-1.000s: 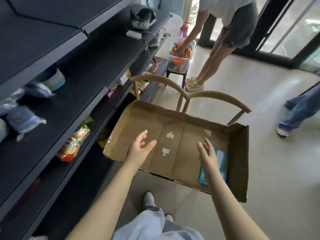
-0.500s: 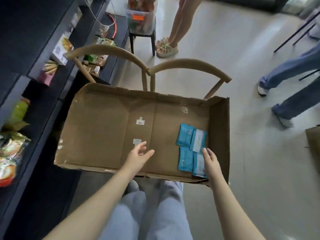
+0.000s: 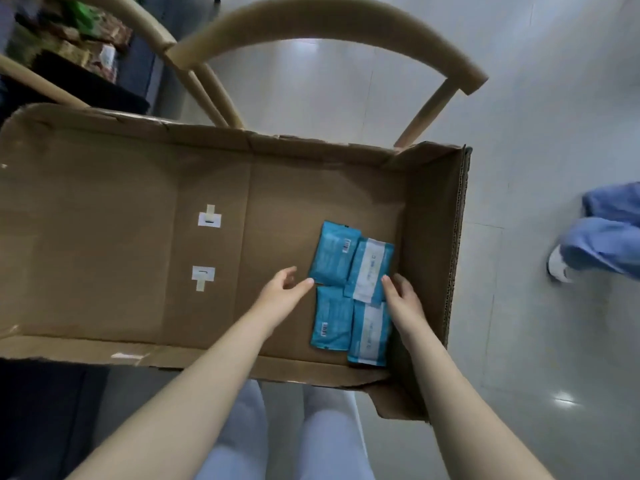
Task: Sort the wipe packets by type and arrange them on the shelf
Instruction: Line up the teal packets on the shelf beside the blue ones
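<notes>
head | wipe packets (image 3: 332, 254) are seen overlapped at the cardboard box's (image 3: 104, 237) right end | left grip (image 3: 280, 296) is held apart at a packet edge | right grip (image 3: 403, 301) is laid apart against another | risk: types may be mixed if overlapped packets are lifted together

I seem to be in a small shop or stockroom. At ten o'clock a dark shelf (image 3: 90, 91) holds bagged goods (image 3: 86, 32), blurred but bright like snack packs. The floor (image 3: 519, 98) is pale glossy tile with glints of light. At twelve o'clock a wooden chair (image 3: 329, 32) carries an open cardboard box (image 3: 104, 237), with blue packets (image 3: 334, 252) at its three o'clock end. At three o'clock another person's leg (image 3: 609, 244) in blue trousers stands nearby.
</notes>
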